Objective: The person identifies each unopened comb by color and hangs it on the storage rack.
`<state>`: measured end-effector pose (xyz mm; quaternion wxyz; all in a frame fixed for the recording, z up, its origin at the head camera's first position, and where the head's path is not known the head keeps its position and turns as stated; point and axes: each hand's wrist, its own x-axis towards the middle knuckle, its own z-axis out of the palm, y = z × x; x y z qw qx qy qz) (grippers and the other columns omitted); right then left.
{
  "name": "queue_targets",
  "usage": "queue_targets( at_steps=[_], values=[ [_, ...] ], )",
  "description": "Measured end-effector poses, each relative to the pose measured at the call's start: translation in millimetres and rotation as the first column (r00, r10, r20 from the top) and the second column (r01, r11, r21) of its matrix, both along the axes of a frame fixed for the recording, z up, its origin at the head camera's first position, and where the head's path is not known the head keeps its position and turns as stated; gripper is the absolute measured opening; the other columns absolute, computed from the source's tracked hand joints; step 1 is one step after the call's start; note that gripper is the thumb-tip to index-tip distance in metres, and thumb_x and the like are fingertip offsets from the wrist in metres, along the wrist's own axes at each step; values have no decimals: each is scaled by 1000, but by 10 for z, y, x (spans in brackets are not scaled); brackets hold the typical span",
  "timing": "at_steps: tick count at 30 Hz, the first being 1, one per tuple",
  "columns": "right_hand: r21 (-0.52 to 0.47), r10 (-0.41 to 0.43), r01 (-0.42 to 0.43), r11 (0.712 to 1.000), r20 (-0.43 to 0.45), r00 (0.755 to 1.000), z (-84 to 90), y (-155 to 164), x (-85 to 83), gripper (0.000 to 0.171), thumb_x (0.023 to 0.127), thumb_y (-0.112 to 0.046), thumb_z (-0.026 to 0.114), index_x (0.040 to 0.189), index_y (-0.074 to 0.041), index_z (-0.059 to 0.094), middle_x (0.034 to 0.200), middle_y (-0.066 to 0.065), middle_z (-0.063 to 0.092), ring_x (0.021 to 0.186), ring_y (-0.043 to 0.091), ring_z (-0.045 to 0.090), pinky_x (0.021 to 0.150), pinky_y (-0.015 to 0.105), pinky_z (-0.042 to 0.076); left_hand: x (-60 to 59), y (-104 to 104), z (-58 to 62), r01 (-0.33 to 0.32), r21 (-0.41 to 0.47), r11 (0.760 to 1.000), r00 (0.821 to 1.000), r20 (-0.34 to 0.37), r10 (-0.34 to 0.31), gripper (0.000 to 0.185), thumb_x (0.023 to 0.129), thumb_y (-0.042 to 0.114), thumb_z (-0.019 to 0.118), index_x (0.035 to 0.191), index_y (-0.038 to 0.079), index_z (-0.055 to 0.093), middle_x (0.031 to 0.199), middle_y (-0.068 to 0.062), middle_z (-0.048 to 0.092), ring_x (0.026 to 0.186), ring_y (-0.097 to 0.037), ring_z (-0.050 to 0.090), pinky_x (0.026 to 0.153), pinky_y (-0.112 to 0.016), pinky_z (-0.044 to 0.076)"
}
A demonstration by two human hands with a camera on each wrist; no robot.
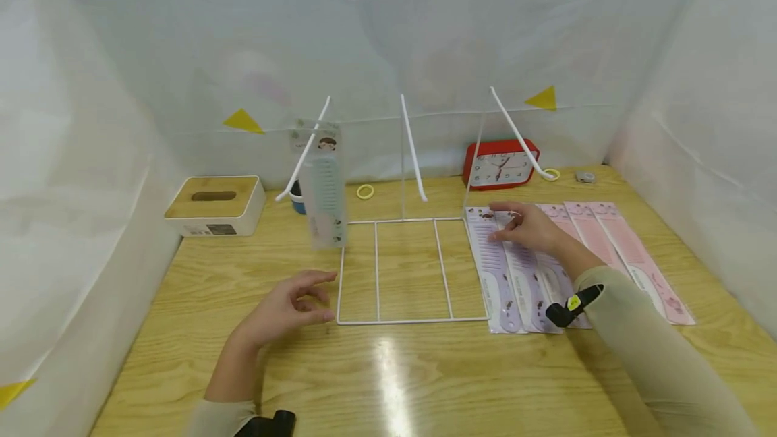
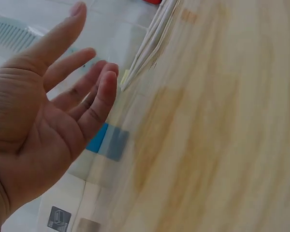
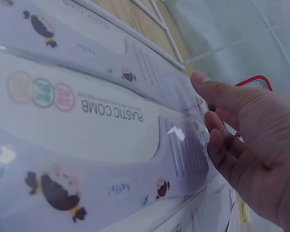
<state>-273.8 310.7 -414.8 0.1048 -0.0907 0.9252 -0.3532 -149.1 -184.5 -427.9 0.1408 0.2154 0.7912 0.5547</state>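
A white wire rack (image 1: 413,321) with three upper prongs stands on the wooden table. On its left prong hangs a packaged green comb (image 1: 328,187), slightly blurred. My left hand (image 1: 285,307) hovers beside the rack's lower left side, its fingers loosely bent and holding nothing; the left wrist view shows its bare palm. To the right of the rack lie several packaged purple combs (image 1: 494,275), labelled PLASTIC COMB in the right wrist view. My right hand (image 1: 529,228) is over their top ends, thumb and fingers apart. Whether a fingertip touches a package, I cannot tell.
Several packaged pink combs (image 1: 637,255) lie farther right. Behind the rack stand a red clock (image 1: 500,166) and a yellow ring (image 1: 365,191). A tissue box (image 1: 212,206) sits at the back left, and a small grey object (image 1: 585,177) at the back right.
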Motion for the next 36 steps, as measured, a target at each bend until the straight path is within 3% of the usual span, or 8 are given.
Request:
queue_targets(
  at_steps=[2, 5, 9, 13, 18, 24, 31, 36],
  values=[
    [2, -8, 8, 1000, 8, 1000, -24, 2, -44, 81, 81, -35, 84, 150, -18, 46, 94, 11, 61, 79, 20, 54, 63, 26, 46, 0, 18, -45, 7, -1, 1000, 1000, -5, -7, 62, 86, 14, 79, 141, 2, 54, 141, -21, 51, 105, -30, 62, 82, -25, 58],
    [0, -3, 3, 1000, 22, 1000, -50, 2, -96, 84, 81, -33, 84, 152, -19, 43, 92, 11, 60, 75, 20, 54, 61, 26, 45, -2, 49, -127, 6, 30, 1000, 1000, -4, -5, 59, 85, 11, 79, 139, 0, 56, 138, -22, 53, 101, -25, 64, 80, -25, 59],
    [35, 40, -41, 999, 40, 998, -74, 0, -151, 86, 80, -32, 85, 153, -18, 41, 106, 13, 59, 72, 19, 53, 61, 27, 45, -11, 81, -241, -17, 64, 998, 1000, -12, 18, 56, 83, 8, 81, 134, -1, 60, 131, -22, 58, 92, -16, 67, 74, -25, 61],
    [81, 77, -82, 993, 54, 996, -77, -5, -192, 86, 80, -34, 85, 153, -17, 42, 121, 15, 55, 71, 19, 51, 63, 28, 43, -19, 119, -296, -64, 23, 998, 998, -19, 65, 56, 79, 14, 85, 131, 4, 65, 127, -16, 61, 87, -13, 65, 70, -23, 59],
    [96, 93, -98, 991, 55, 994, -63, 3, -234, 85, 79, -36, 86, 151, -18, 44, 126, 14, 54, 73, 20, 50, 65, 30, 43, -34, 157, -264, -104, -60, 993, 994, -23, 103, 60, 77, 20, 87, 132, 7, 65, 116, -12, 62, 84, -13, 63, 70, -21, 57],
    [68, 102, -104, 992, 37, 994, -70, 39, -265, 87, 77, -34, 87, 151, -17, 45, 135, 15, 49, 69, 19, 52, 59, 28, 46, -64, 179, -209, -83, -85, 993, 996, 7, 84, 66, 78, 18, 87, 136, 1, 60, 116, -14, 61, 84, -11, 64, 72, -22, 59],
    [65, 106, -105, 992, -8, 994, -39, -8, -261, 86, 76, -24, 89, 150, -15, 45, 116, 16, 51, 75, 20, 53, 62, 28, 46, -78, 171, -217, -71, -61, 996, 997, 36, 73, 67, 77, 13, 87, 136, -3, 58, 116, -19, 61, 89, -15, 65, 79, -22, 60],
    [63, 81, -77, 995, -68, 994, -44, -84, -256, 81, 77, -20, 88, 148, -11, 49, 116, 15, 54, 74, 20, 50, 62, 28, 43, -61, 160, -207, -79, -43, 996, 995, 64, 82, 67, 76, 9, 87, 135, -5, 58, 117, -20, 60, 91, -20, 65, 79, -21, 60]
  ],
)
